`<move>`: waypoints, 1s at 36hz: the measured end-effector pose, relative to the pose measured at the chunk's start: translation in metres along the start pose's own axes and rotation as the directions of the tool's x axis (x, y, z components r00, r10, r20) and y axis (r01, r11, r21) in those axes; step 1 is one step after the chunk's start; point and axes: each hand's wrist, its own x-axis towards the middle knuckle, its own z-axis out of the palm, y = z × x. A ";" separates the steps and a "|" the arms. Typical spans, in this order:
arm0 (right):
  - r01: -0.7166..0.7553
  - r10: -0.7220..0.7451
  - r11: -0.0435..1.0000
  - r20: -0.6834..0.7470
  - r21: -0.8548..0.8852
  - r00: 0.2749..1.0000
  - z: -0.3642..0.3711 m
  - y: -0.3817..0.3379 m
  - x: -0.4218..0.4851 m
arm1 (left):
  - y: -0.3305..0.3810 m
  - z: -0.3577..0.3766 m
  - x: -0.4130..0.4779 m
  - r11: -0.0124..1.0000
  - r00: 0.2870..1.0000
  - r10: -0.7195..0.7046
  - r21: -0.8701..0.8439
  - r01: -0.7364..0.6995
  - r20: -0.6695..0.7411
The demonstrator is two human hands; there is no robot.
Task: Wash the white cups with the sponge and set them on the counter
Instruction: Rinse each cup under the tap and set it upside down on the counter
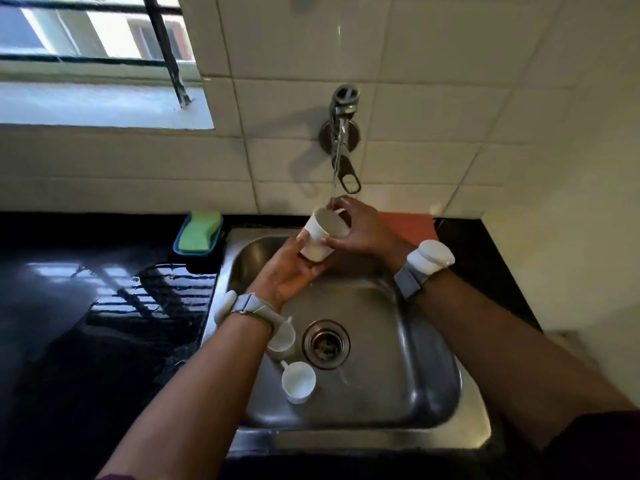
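Note:
A white cup [317, 237] is held tilted under the running tap [341, 133], water streaming onto its rim. My left hand [289, 268] cradles its base from below. My right hand [363, 228] grips the rim and side, fingers curled around it. Two more white cups lie in the steel sink [398, 341]: one [282, 339] partly hidden under my left wrist, another [298, 381] just in front of it, left of the drain [325, 344]. The green sponge [201, 232] sits in a blue tray on the counter behind the sink's left corner.
Wet black counter [86, 323] stretches left of the sink; a narrower strip lies on the right. A red-orange item [412, 225] rests behind the sink by the tiled wall. A window with bars is at the upper left.

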 end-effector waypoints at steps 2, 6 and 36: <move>0.004 -0.004 1.000 -0.026 -0.006 1.000 -0.003 0.001 0.000 | -0.001 -0.002 0.000 0.999 0.999 0.044 -0.023 -0.044 -0.008; -0.057 0.056 0.998 0.061 0.027 0.997 -0.002 0.000 0.004 | -0.002 0.006 0.002 0.993 0.996 0.092 -0.070 -0.093 -0.010; -0.095 0.096 0.995 0.126 -0.013 0.987 -0.014 -0.017 0.021 | -0.001 0.044 0.015 0.999 0.999 0.006 0.039 -0.004 -0.046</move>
